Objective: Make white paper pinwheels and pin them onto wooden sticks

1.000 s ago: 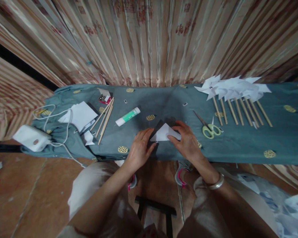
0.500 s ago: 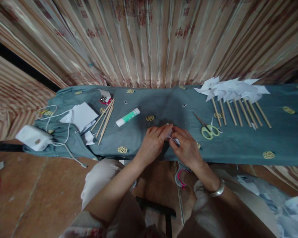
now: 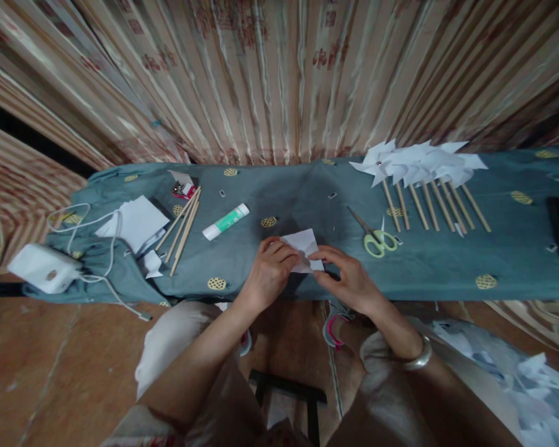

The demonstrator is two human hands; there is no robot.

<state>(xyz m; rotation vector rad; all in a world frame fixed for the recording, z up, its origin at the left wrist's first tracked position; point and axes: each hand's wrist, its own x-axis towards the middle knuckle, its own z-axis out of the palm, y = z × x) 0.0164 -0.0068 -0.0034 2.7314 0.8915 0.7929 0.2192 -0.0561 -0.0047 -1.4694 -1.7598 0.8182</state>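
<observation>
A small white sheet of folded paper (image 3: 302, 243) lies on the blue-grey cloth (image 3: 447, 267) near the front edge. My left hand (image 3: 269, 273) pinches its left side with bent fingers. My right hand (image 3: 349, 279) grips its lower right corner; a silver bangle sits on that wrist. Both hands meet over the paper.
Green-handled scissors (image 3: 376, 239) lie right of the hands, a glue stick (image 3: 225, 221) to the left. A row of white paper pinwheels on wooden sticks (image 3: 423, 180) lies at the back right. Loose sticks (image 3: 182, 223), paper squares (image 3: 135, 220) and a white charger (image 3: 44, 268) sit at the left.
The paper lay as a flat triangle under both hands a second ago. The hands then closed together over it, and now it shows partly unfolded between them.
</observation>
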